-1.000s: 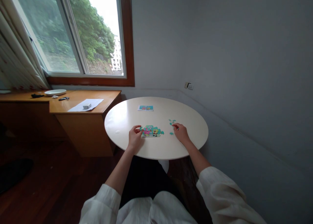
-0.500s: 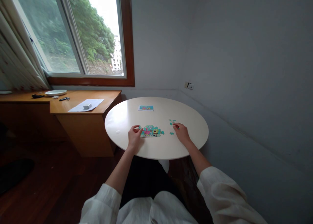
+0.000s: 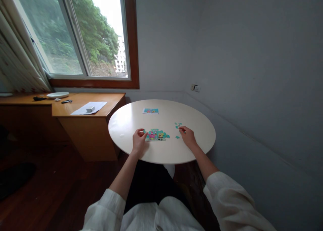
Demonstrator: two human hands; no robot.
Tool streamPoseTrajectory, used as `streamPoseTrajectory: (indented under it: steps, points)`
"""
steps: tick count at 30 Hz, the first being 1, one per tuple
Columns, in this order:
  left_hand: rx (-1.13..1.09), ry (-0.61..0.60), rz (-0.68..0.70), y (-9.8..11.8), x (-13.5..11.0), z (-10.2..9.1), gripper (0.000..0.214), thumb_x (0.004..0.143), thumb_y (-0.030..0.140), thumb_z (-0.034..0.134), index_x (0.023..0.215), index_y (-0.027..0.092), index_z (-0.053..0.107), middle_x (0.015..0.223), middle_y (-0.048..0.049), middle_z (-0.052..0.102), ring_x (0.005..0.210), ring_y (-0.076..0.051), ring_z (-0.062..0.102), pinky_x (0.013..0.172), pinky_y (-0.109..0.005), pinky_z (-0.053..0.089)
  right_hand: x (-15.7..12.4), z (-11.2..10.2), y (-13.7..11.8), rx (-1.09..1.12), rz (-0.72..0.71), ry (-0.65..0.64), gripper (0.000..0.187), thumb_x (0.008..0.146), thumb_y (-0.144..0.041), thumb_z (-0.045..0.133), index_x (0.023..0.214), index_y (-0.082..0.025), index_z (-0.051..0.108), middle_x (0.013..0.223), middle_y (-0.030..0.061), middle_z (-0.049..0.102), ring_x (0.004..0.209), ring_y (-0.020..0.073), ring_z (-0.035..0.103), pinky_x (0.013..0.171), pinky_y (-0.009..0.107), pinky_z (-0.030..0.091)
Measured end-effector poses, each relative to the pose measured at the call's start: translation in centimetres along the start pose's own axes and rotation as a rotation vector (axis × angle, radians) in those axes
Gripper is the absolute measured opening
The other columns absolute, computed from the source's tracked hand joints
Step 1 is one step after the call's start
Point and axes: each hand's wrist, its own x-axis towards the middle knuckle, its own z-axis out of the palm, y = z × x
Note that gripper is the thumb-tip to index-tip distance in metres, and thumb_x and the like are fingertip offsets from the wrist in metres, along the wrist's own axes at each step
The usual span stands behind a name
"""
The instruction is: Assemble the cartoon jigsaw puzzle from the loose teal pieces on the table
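Note:
On the round white table lies a partly joined jigsaw puzzle (image 3: 155, 135) with pink and yellow cartoon figures on a teal ground. My left hand (image 3: 138, 142) is at its left edge, thumb and forefinger closed about a small teal puzzle piece (image 3: 144, 131). To the right of the puzzle are several loose teal pieces (image 3: 177, 127), and a single loose piece (image 3: 177, 137) lies nearer to me. Over this group my right hand (image 3: 188, 137) has its fingertips pinched together on a puzzle piece, mostly hidden by the fingers.
A small picture card (image 3: 150, 111) in the same colours lies farther back on the white table (image 3: 161, 155). To the left stands a wooden desk (image 3: 83, 123) with a white sheet (image 3: 101, 105), a small box (image 3: 90, 109) and a white plate (image 3: 58, 94). Walls close off the back and right.
The view has shifted very slightly. Both hands stay in nearly the same places, and the puzzle and loose pieces show no clear movement.

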Motion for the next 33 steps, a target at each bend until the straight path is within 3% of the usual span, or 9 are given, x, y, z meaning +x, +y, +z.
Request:
streamPoseTrajectory:
  steps: [7, 22, 27, 33]
  points:
    - [0.004, -0.001, 0.016, -0.2, 0.2, 0.0, 0.033, 0.062, 0.029, 0.067, 0.090, 0.015, 0.057, 0.067, -0.0022, 0.062, 0.068, -0.016, 0.060, 0.063, -0.027, 0.044, 0.0, 0.2, 0.4, 0.044, 0.020, -0.001, 0.022, 0.076, -0.021, 0.047, 0.087, -0.018, 0.067, 0.090, 0.0069, 0.069, 0.081, 0.0183, 0.062, 0.077, 0.033, 0.047]
    - [0.028, -0.051, 0.033, -0.3, 0.1, 0.1, 0.031, 0.064, 0.031, 0.066, 0.089, 0.016, 0.057, 0.068, -0.0028, 0.062, 0.068, -0.017, 0.060, 0.063, -0.028, 0.043, -0.1, 0.3, 0.3, 0.088, 0.027, -0.015, 0.028, 0.076, -0.018, 0.044, 0.091, -0.019, 0.067, 0.090, 0.0061, 0.070, 0.072, 0.0164, 0.063, 0.072, 0.032, 0.050]
    - [0.252, -0.119, 0.204, 0.1, -0.6, 0.7, 0.017, 0.066, 0.021, 0.064, 0.083, 0.021, 0.061, 0.078, -0.0057, 0.065, 0.079, -0.022, 0.060, 0.074, -0.033, 0.042, 0.2, 0.2, 0.2, 0.065, 0.030, 0.024, 0.028, 0.072, -0.020, 0.043, 0.085, -0.018, 0.068, 0.084, 0.0050, 0.070, 0.071, 0.0171, 0.063, 0.071, 0.031, 0.049]
    - [0.587, -0.316, 0.411, 0.2, -1.7, 1.7, 0.025, 0.071, 0.007, 0.050, 0.090, 0.021, 0.058, 0.093, -0.0077, 0.065, 0.093, -0.024, 0.058, 0.098, -0.043, 0.030, 1.2, 1.4, -1.0, 0.046, 0.039, 0.025, 0.025, 0.067, -0.023, 0.046, 0.080, -0.017, 0.067, 0.076, 0.0053, 0.069, 0.066, 0.0169, 0.060, 0.066, 0.030, 0.048]
